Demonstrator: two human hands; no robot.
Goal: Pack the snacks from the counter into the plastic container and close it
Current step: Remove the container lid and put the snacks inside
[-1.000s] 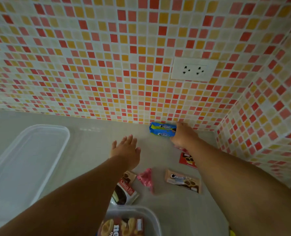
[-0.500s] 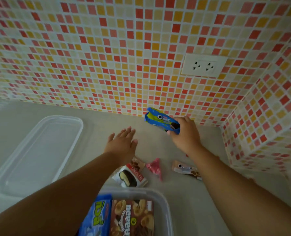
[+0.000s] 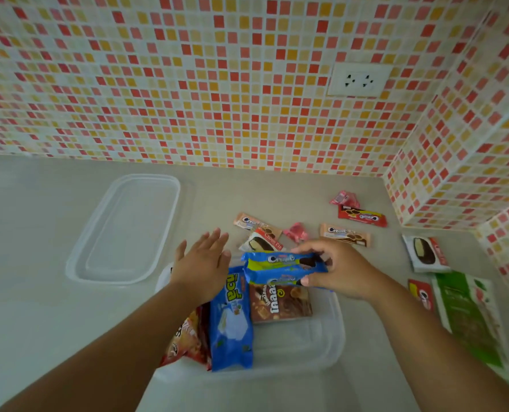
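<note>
My right hand (image 3: 341,270) grips a blue cookie pack (image 3: 280,266) and holds it flat above the far end of the clear plastic container (image 3: 321,346). Inside the container lie a blue snack bag (image 3: 231,319), a brown cookie box (image 3: 280,304) and a red-orange bag (image 3: 188,340). My left hand (image 3: 202,266) hovers open over the container's far left corner, fingers spread, just left of the blue pack. The clear lid (image 3: 125,230) lies flat on the counter to the left.
Loose snacks lie on the counter beyond and right of the container: two tan cream-cookie packs (image 3: 344,234), choco pie packs (image 3: 425,254), pink candies (image 3: 296,231), a red pack (image 3: 362,217), a green bag (image 3: 467,316). Tiled walls close off the back and the right.
My right hand has carried the blue cookie pack from near the back wall toward me, to above the container. The view has tilted down, showing more of the container and counter.
</note>
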